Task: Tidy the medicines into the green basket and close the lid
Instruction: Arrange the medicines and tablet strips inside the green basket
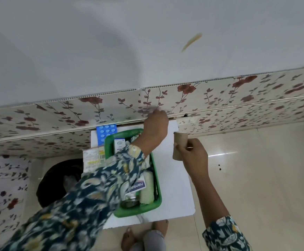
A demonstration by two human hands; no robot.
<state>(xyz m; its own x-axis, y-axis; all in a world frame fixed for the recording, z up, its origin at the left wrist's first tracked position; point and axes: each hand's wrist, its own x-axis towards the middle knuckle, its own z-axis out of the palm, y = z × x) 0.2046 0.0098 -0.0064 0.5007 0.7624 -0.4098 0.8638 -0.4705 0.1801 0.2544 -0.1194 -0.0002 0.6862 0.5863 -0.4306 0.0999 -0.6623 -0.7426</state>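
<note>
Green basket (pixel 155 205) sits on a small white table (pixel 178 192), running from the far edge down toward the near edge, closer to the left side. It's packed already: a white box w/ blue print (pixel 119 144) at the far end, a blue-and-white "Hansa..." pack (pixel 137 186) in the middle, a white roll (pixel 147 189) along the right wall, something shiny metal (pixel 129 201) at the near end. No lid on it that I can see.

Left hand (pixel 155 126) reaches across the basket to the far edge of the table, by the floral wall panel (pixel 220 98). Fingers curled in tight, can't tell if there's anything in them, too blurry. Right hand (pixel 194 154) is off the right edge, fingers wrapped around a tan bottle-ish thing (pixel 179 144).

Still outside: a blue blister strip (pixel 106 132) at the far left corner, and a printed medicine strip (pixel 94 158) hanging off the left edge, touching the basket wall. Bare feet (pixel 129 238) below the near edge.
</note>
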